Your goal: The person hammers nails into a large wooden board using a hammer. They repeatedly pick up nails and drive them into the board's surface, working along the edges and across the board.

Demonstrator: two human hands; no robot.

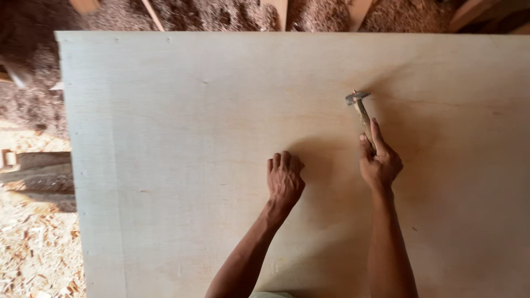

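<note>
Hammer (pixel 361 113) is gripped by its wooden handle in the right hand (pixel 380 165), its head over the pale plywood sheet (pixel 182 138), on which the left hand (pixel 285 179) is pressed with fingers curled, holding nothing.

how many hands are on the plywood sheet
2. The left hand rests knuckles-down near the middle of the sheet; the right hand grips a hammer just to its right. No others show.
</note>
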